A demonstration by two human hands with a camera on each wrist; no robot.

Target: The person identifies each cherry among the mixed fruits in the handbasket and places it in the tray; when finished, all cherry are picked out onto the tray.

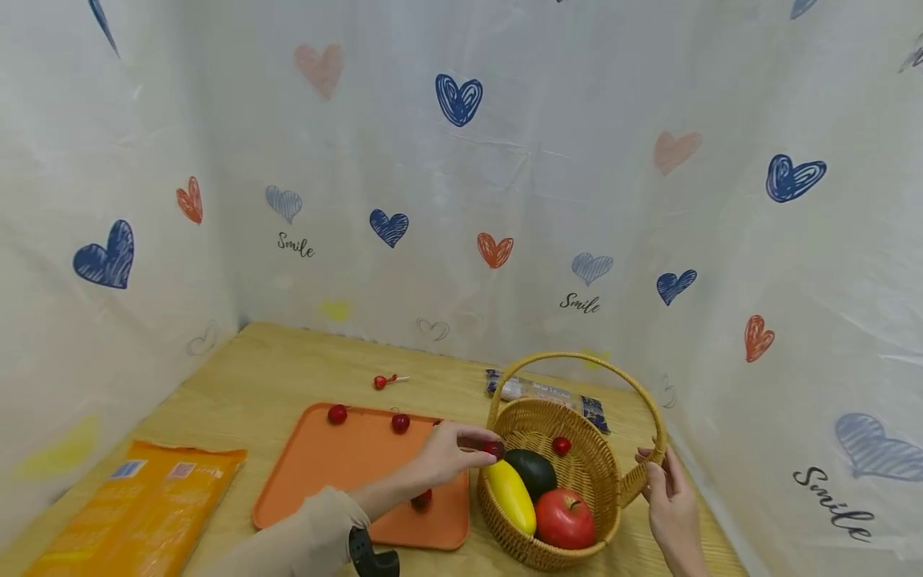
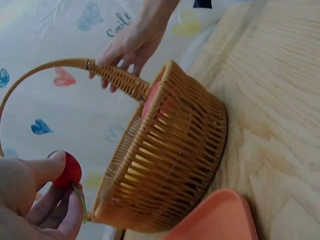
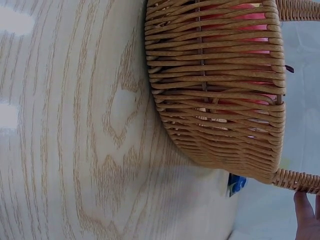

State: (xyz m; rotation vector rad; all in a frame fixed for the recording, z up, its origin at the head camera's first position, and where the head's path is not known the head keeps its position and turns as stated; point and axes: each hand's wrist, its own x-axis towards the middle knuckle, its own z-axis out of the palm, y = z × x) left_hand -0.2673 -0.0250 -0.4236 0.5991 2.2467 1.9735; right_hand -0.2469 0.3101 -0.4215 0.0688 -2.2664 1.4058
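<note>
My left hand [image 1: 450, 454] pinches a red cherry [image 2: 70, 172] with a green stem between thumb and fingers, at the left rim of the wicker basket [image 1: 604, 461]. My right hand [image 1: 671, 501] holds the basket's handle [image 1: 658, 441] near its right base. Inside the basket lie a red apple [image 1: 562, 521], a smooth yellow elongated fruit [image 1: 513, 501], a dark green, avocado-like fruit [image 1: 532, 473] and another cherry [image 1: 561, 445]. On the orange tray [image 1: 317, 473] are more cherries, two of them a left cherry [image 1: 336, 414] and a middle cherry [image 1: 400, 423]; my left arm partly covers the tray.
A red lollipop [image 1: 380, 382] lies behind the tray. An orange package [image 1: 155, 509] lies at the left of the table. Behind the basket is a long packet [image 1: 594, 412] with dark blue ends. Heart-patterned curtains [image 1: 454, 176] enclose the table's back and sides.
</note>
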